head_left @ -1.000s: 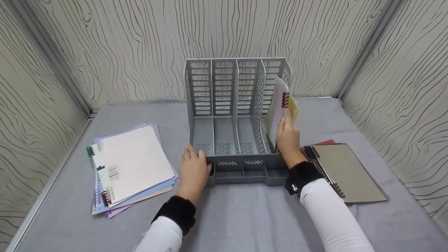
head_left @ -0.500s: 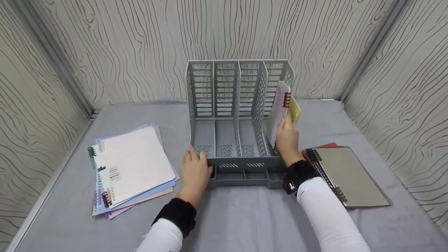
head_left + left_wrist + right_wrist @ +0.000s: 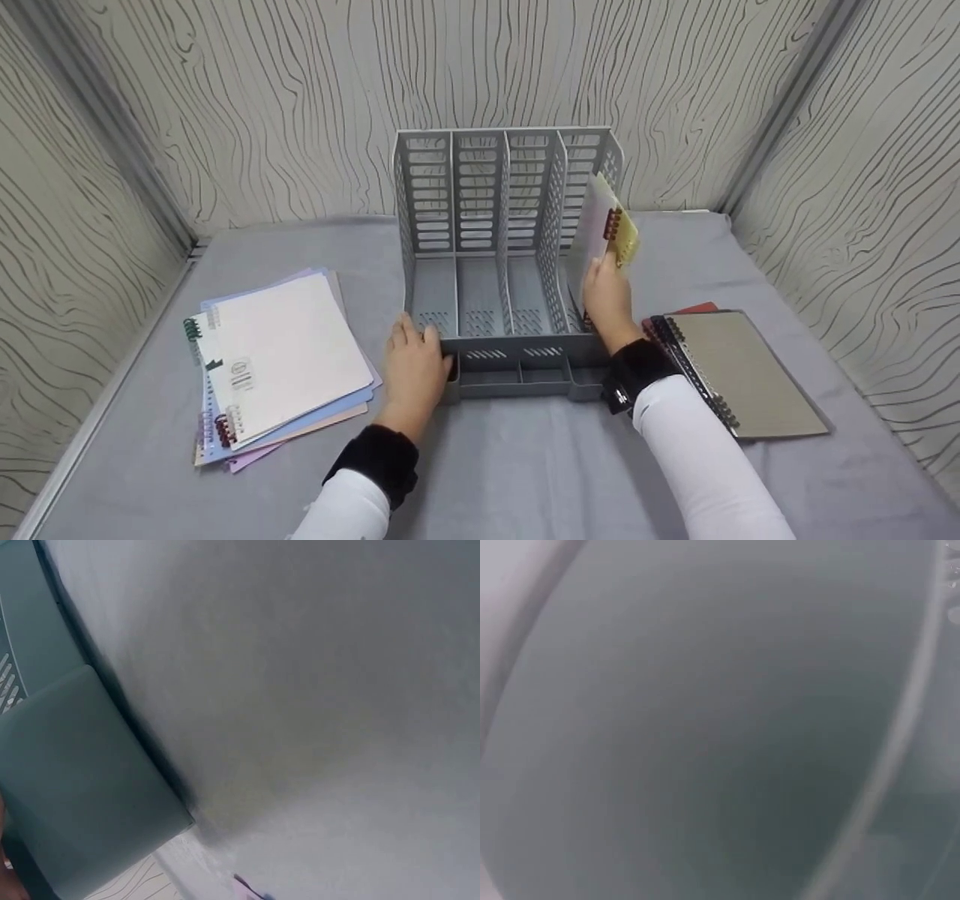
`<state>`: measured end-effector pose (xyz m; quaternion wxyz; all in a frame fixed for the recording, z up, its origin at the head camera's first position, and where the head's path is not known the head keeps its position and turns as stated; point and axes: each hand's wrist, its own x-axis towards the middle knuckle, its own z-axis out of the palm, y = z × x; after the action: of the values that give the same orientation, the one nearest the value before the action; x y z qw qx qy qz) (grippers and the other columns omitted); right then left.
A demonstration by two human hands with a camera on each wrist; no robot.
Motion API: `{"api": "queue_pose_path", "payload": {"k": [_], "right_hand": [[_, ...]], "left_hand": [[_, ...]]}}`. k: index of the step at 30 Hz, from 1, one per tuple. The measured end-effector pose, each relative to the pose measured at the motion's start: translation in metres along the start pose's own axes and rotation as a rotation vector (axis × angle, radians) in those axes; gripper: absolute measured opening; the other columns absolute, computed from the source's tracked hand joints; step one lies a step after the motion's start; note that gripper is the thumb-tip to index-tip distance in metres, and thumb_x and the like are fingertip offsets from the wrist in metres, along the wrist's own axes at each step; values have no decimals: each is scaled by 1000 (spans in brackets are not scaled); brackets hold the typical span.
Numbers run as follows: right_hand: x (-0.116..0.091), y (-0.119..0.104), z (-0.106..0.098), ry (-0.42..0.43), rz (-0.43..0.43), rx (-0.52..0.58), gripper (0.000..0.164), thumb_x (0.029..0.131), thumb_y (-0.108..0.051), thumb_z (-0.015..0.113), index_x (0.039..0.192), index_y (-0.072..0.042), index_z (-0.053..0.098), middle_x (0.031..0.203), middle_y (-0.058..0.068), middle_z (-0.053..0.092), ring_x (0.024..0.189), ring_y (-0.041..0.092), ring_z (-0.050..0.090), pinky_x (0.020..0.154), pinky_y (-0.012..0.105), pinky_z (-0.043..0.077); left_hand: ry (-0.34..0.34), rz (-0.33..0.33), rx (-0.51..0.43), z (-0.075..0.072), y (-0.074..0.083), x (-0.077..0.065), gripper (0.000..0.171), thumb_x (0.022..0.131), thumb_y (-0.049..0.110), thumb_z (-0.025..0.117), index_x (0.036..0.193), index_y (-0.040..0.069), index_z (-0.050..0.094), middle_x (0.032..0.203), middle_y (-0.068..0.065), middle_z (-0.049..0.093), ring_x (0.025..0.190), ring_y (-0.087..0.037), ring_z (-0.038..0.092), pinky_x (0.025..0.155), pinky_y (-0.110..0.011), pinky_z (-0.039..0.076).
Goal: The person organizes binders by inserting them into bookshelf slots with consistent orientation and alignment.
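Note:
In the head view my right hand (image 3: pixel 608 296) grips the spine side of a loose-leaf notebook (image 3: pixel 592 225) with red rings and a whitish cover, a yellow sheet showing behind it. The notebook stands upright in the rightmost slot of a grey file organizer (image 3: pixel 480 345), its lower part behind the hand. At the organizer's front left corner, my left hand (image 3: pixel 416 367) holds the edge, fingers along the side and thumb at the front. The left wrist view shows the organizer's outer corner (image 3: pixel 90 780). A blurred grey wall (image 3: pixel 705 727) fills most of the right wrist view.
Left of the organizer lies a fanned stack of ring-bound notebooks (image 3: pixel 292 360) in white, blue and purple. On the right, a grey-covered notebook (image 3: pixel 750 375) with black rings overlaps a red one (image 3: pixel 697 307). Patterned panels (image 3: pixel 300 112) enclose the cloth-covered table (image 3: pixel 525 465).
The notebook in my right hand has tilted and sunk slightly, showing more of its yellow sheet. My right hand has shifted a little left. The left hand stays on the corner.

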<state>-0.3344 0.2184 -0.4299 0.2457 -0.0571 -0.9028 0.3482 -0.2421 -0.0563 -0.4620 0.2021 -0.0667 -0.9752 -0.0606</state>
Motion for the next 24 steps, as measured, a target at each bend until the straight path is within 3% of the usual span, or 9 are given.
{"api": "queue_pose_path", "payload": {"k": [4, 8, 11, 15, 19, 24], "right_hand": [[0, 1, -4, -90, 53, -51, 31, 99, -16, 36, 109, 11, 48, 100, 37, 57, 94, 49, 56, 78, 57, 42], [-2, 2, -7, -160, 79, -109, 31, 98, -17, 40, 96, 9, 56, 96, 31, 61, 83, 41, 59, 72, 52, 44], [-4, 3, -10, -180, 62, -152, 30, 96, -18, 45, 85, 7, 57, 82, 25, 61, 70, 34, 56, 65, 49, 44], [-8, 3, -14, -174, 15, -236, 30, 94, -20, 52, 77, 4, 56, 73, 23, 60, 66, 36, 58, 63, 50, 45], [-12, 5, -18, -147, -25, -281, 32, 92, -23, 56, 78, 5, 59, 77, 27, 63, 72, 42, 62, 63, 53, 46], [-15, 10, -21, -155, -20, -211, 32, 94, -26, 55, 86, 4, 62, 77, 23, 64, 70, 37, 61, 64, 51, 45]], "left_hand": [[5, -1, -11, 1, -1, 1, 48, 78, 38, 73, 96, -2, 53, 127, -37, 44, 115, -44, 47, 94, -48, 41], [-14, -9, -17, 0, -2, 1, 48, 79, 38, 72, 98, -2, 54, 129, -37, 42, 116, -44, 46, 95, -47, 40], [-20, -14, -22, -1, -2, 1, 48, 80, 38, 71, 100, -3, 54, 130, -37, 42, 117, -44, 45, 96, -48, 40], [4, -2, -8, -1, -2, 0, 48, 80, 38, 71, 98, -3, 53, 128, -37, 43, 116, -44, 47, 94, -46, 42], [37, 14, 4, -2, 0, -1, 47, 79, 38, 72, 93, -2, 51, 126, -37, 45, 113, -44, 48, 92, -45, 44], [25, 5, -34, -1, 2, -2, 47, 79, 37, 72, 95, -3, 52, 127, -38, 43, 114, -45, 47, 93, -47, 43]]}}
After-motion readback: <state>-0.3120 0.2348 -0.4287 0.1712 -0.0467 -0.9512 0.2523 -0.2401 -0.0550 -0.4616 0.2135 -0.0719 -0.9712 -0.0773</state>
